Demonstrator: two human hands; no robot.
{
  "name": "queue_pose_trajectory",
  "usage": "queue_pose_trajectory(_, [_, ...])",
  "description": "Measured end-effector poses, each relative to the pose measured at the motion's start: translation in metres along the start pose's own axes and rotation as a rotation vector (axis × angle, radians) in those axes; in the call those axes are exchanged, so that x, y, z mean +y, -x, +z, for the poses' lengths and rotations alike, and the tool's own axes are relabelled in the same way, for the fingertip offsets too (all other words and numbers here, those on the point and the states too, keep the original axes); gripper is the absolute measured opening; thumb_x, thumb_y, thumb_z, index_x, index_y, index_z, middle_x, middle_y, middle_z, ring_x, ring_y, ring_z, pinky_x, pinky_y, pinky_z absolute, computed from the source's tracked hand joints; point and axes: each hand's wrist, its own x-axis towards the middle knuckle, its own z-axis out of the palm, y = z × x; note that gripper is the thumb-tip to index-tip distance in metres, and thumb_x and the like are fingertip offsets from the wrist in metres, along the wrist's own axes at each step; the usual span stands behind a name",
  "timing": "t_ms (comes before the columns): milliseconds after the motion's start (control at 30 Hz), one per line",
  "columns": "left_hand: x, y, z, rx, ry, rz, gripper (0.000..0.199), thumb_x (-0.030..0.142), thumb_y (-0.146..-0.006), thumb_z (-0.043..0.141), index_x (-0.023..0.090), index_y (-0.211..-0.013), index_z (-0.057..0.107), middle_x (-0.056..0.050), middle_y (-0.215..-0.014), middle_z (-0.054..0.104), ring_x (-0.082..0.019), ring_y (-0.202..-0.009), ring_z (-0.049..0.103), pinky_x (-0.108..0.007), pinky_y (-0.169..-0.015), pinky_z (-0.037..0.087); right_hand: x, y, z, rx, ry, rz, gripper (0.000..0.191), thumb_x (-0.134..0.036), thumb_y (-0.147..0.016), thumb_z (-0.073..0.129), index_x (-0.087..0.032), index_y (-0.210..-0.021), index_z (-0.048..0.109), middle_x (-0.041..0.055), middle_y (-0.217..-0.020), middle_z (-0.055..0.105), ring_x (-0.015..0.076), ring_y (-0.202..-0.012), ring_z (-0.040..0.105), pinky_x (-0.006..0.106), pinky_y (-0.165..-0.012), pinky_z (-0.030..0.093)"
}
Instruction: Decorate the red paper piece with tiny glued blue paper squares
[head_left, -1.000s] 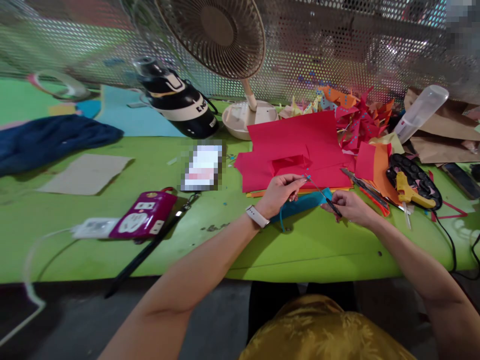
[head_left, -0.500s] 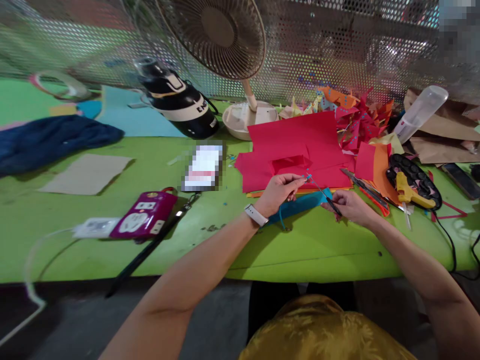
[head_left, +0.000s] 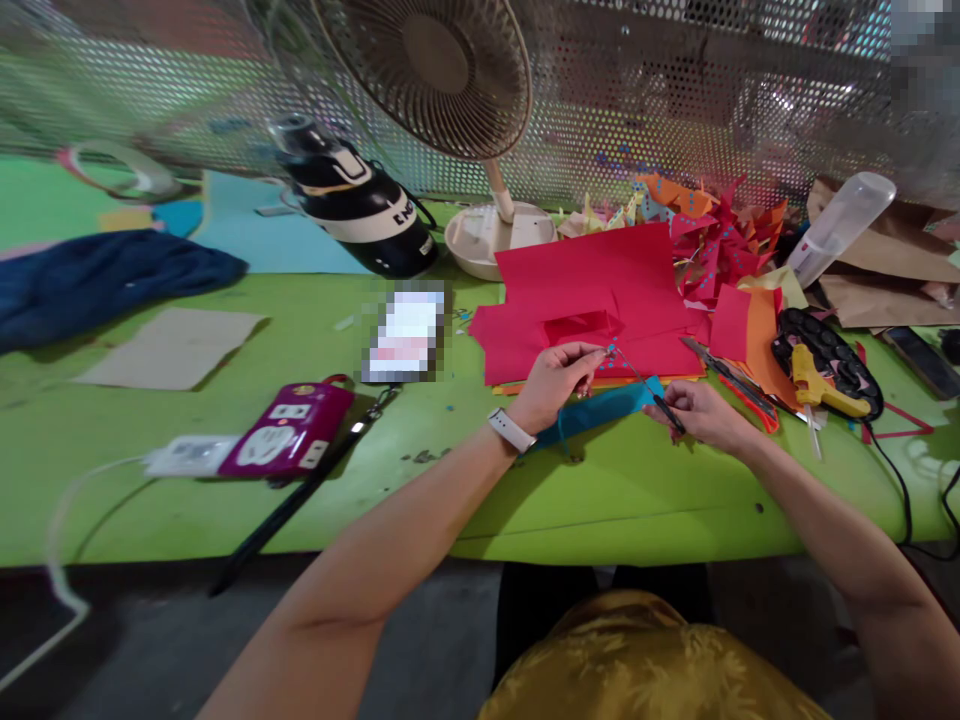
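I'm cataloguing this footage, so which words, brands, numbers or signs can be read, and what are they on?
"EN", then a partly visible letter: black bottle.
Small label lower on it: too small to read.
Phone screen: blurred out.
Yellow sticker, purple power strip: too small.

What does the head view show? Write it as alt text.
Over a green table, the right hand holds a thin black-handled tool, its tip by the left hand's fingertips. Red paper lies just beyond; a fan and bottle stand behind, a yellow glue gun to the right.
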Motion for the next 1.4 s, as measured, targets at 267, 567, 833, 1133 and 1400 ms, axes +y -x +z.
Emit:
queue_pose_trajectory(267, [-0.002, -0.001, -0.002, -0.018, 0.005, -0.009, 0.027, 0.038, -0.070, 0.074, 0.014, -0.081, 0.070, 0.005, -0.049, 0.053, -0.007, -0.042, 0.046, -0.021, -0.044, 0.038, 0.001, 0.000, 0.001, -0.009, 0.023, -0.011, 0.045, -0.054, -0.063, 0.075, -0.020, -0.065, 0.044, -0.0066, -0.044, 0.052, 0.0083, -0.040, 0.051, 0.019, -0.038, 0.033])
queue_pose_trajectory(567, [-0.003, 0.001, 0.002, -0.018, 0.033, -0.008, 0.024, 0.038, -0.068, 0.074, 0.015, -0.077, 0.069, 0.005, -0.048, 0.053, -0.006, -0.041, 0.046, -0.021, -0.044, 0.038, 0.001, 0.000, 0.001, -0.008, 0.033, -0.017, 0.046, -0.055, -0.062, 0.075, -0.020, -0.066, 0.045, -0.0058, -0.045, 0.053, 0.0092, -0.041, 0.052, 0.020, -0.039, 0.034])
queue_pose_trajectory(833, [-0.003, 0.004, 0.007, 0.003, 0.093, -0.041, 0.026, 0.038, -0.065, 0.076, 0.016, -0.076, 0.070, 0.006, -0.047, 0.053, -0.006, -0.040, 0.043, -0.021, -0.044, 0.039, 0.001, 0.000, 0.002, -0.006, 0.017, -0.020, 0.047, -0.056, -0.061, 0.075, -0.020, -0.066, 0.045, -0.0063, -0.046, 0.052, 0.0089, -0.040, 0.051, 0.020, -0.039, 0.035])
queue_pose_trajectory(1133, [-0.003, 0.008, 0.011, 0.001, 0.087, -0.051, 0.022, 0.038, -0.068, 0.074, 0.017, -0.072, 0.068, 0.005, -0.048, 0.052, -0.006, -0.041, 0.044, -0.020, -0.045, 0.037, -0.001, 0.001, 0.003, -0.009, 0.021, -0.016, 0.046, -0.056, -0.062, 0.075, -0.020, -0.066, 0.045, -0.0061, -0.046, 0.052, 0.0085, -0.040, 0.050, 0.020, -0.039, 0.035])
queue_pose_trajectory(1400, [-0.004, 0.008, 0.011, -0.003, 0.078, -0.050, 0.024, 0.039, -0.069, 0.074, 0.016, -0.074, 0.068, 0.005, -0.049, 0.052, -0.006, -0.042, 0.045, -0.020, -0.044, 0.037, -0.003, 0.002, 0.003, -0.004, 0.022, 0.001, 0.048, -0.058, -0.061, 0.074, -0.020, -0.065, 0.044, -0.0067, -0.046, 0.052, 0.0071, -0.038, 0.048, 0.019, -0.036, 0.034])
